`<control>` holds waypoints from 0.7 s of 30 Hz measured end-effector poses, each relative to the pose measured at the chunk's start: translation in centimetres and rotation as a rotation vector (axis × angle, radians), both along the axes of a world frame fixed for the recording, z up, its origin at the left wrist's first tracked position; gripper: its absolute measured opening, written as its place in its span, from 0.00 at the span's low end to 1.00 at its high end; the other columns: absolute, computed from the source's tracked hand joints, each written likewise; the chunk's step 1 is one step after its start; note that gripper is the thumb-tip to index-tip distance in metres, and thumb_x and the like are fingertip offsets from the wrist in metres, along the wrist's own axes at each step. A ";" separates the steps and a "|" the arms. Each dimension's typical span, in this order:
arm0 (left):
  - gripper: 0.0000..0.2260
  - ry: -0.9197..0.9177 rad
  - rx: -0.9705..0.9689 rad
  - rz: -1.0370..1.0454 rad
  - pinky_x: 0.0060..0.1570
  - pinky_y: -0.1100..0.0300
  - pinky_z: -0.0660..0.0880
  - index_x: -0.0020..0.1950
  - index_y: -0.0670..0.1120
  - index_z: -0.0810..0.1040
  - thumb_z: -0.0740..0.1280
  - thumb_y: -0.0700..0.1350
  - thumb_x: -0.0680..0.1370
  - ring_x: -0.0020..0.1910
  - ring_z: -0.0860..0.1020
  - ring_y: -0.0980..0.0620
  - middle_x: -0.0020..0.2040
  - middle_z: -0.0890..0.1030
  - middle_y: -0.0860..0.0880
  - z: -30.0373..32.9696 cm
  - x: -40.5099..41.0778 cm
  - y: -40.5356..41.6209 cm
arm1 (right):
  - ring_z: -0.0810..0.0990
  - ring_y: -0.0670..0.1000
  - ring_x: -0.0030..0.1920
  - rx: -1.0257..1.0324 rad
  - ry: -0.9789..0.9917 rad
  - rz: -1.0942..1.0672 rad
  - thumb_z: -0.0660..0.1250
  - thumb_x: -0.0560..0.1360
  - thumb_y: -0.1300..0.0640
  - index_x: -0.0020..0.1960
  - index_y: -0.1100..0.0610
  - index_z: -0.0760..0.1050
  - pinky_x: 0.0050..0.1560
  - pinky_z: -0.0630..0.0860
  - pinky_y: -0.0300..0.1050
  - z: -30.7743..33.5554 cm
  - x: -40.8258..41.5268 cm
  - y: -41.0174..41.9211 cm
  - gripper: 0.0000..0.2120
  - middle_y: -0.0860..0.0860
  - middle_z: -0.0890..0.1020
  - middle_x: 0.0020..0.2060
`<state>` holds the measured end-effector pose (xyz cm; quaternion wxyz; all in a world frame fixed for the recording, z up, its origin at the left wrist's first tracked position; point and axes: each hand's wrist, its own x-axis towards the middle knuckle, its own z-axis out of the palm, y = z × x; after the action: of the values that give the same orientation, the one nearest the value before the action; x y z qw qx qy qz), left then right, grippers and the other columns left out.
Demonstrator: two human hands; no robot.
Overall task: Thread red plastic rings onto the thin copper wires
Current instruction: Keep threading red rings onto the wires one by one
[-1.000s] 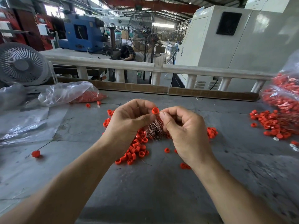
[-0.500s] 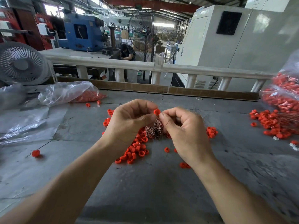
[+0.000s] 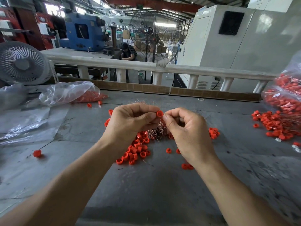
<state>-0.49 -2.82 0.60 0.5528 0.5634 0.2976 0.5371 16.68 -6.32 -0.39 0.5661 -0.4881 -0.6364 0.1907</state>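
A big workshop with a gray table (image 3: 154, 185), a white rail (image 3: 187, 70), a standing fan (image 3: 150, 36), a blue machine (image 3: 83, 32) and a white cabinet (image 3: 244, 46).

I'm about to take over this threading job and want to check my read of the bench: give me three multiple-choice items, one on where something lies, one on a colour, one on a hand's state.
1. Where does the clear plastic bag that holds red rings lie?
A. On the table's far left
B. Under the right wrist
C. On the white railing

2. What colour is the ring held between the two hands?
A. White
B. Red
C. Blue

3. What is the left hand doing?
A. Lying flat on the table
B. Hanging open, holding nothing
C. Pinching the ring with thumb and fingertip

Answers: 1 A, the bag lies far left on the table near the grey fan. 2 B, the ring is plainly red. 3 C, thumb and finger close on the ring, facing the right hand.
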 end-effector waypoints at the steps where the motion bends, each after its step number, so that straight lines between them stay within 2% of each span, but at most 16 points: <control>1: 0.08 0.005 -0.003 0.002 0.47 0.58 0.83 0.53 0.38 0.84 0.71 0.35 0.75 0.46 0.86 0.48 0.47 0.87 0.41 0.0 0.0 0.0 | 0.80 0.57 0.35 0.001 -0.003 -0.001 0.70 0.80 0.56 0.45 0.50 0.82 0.31 0.78 0.49 0.0 0.0 0.0 0.06 0.53 0.82 0.33; 9: 0.06 0.032 -0.017 0.010 0.47 0.57 0.83 0.51 0.39 0.85 0.70 0.32 0.77 0.44 0.86 0.49 0.46 0.87 0.42 0.0 0.0 0.1 | 0.81 0.55 0.36 -0.006 -0.008 0.008 0.71 0.80 0.57 0.44 0.50 0.82 0.36 0.79 0.51 0.0 0.0 0.0 0.06 0.51 0.83 0.34; 15: 0.09 -0.019 -0.075 -0.033 0.48 0.56 0.83 0.50 0.41 0.85 0.72 0.38 0.71 0.45 0.84 0.48 0.46 0.86 0.41 0.1 -0.2 0.1 | 0.80 0.56 0.38 -0.035 -0.008 0.052 0.68 0.82 0.57 0.46 0.49 0.81 0.40 0.77 0.51 0.0 0.0 -0.1 0.07 0.53 0.82 0.35; 17: 0.11 -0.049 -0.116 -0.053 0.47 0.56 0.83 0.52 0.42 0.86 0.72 0.38 0.70 0.44 0.84 0.48 0.46 0.86 0.42 0.1 -0.2 0.2 | 0.78 0.52 0.36 -0.041 -0.022 0.063 0.67 0.82 0.58 0.46 0.49 0.81 0.39 0.76 0.48 0.0 0.1 0.0 0.08 0.52 0.81 0.36; 19: 0.13 -0.049 -0.152 -0.075 0.47 0.57 0.84 0.54 0.42 0.86 0.72 0.38 0.70 0.44 0.84 0.49 0.46 0.86 0.42 0.1 -0.3 0.2 | 0.75 0.43 0.33 -0.048 -0.039 0.068 0.66 0.82 0.58 0.46 0.48 0.80 0.35 0.73 0.40 0.0 0.1 0.1 0.09 0.50 0.80 0.35; 21: 0.12 -0.024 -0.169 -0.095 0.47 0.57 0.83 0.54 0.42 0.87 0.71 0.37 0.71 0.45 0.84 0.48 0.47 0.86 0.40 0.1 -0.5 0.3 | 0.74 0.41 0.33 -0.063 -0.038 0.071 0.65 0.82 0.59 0.47 0.48 0.80 0.36 0.70 0.34 0.0 0.2 0.2 0.10 0.46 0.80 0.34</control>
<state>-0.99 -2.54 0.71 0.6265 0.5219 0.3083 0.4900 16.84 -6.16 -0.43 0.5309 -0.4864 -0.6577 0.2215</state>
